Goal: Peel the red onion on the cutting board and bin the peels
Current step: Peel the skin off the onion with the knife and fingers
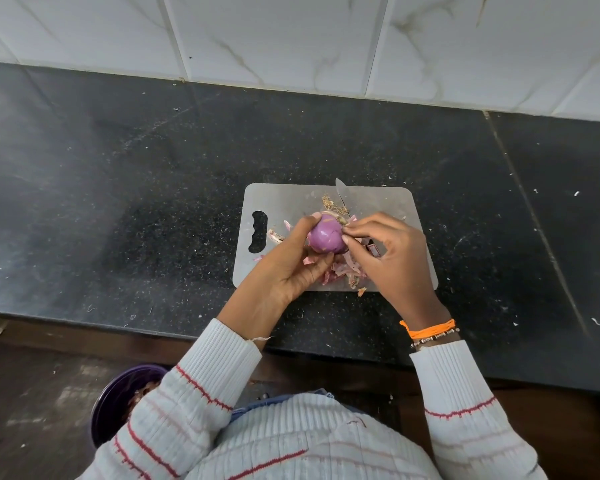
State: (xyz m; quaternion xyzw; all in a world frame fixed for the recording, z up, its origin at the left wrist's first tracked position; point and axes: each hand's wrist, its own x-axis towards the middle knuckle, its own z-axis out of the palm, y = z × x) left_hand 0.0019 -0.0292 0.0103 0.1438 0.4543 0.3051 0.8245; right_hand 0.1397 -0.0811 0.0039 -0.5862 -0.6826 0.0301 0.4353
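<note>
Black speckled stone counter, white marble-look wall tiles behind, dark floor below the near edge. Grey rectangular plastic cutting board lying near the counter's front edge, slot handle at its left end, long sides parallel to the counter front. Wide bare stone to the left of the board and behind it up to the tiles; a narrower stretch to the right, crossed by a seam in the stone.

Glossy purple-red onion, mostly peeled, raised just above the board's middle, cradled in the left hand with fingers curled under it and thumb pressed over the top. Onion's long axis tilted, pale stem end pointing up and towards the far right corner of the board. Right hand touching that end, thumb and forefinger pinched on a scrap of skin, other fingers loosely bent.

Papery pink and tan peels heaped along the board's near edge beneath the hands, a few more beside the slot handle, one scrap just over the near edge on the stone. Tuft of dry brown roots close to the far edge. Steel knife blade pointing away past the far edge, its dark handle largely hidden behind the right hand.

Round dark purple bin on the floor at lower left, partly covered by a white ribbed sleeve with red stripes. Orange thread bracelet on the right wrist.
</note>
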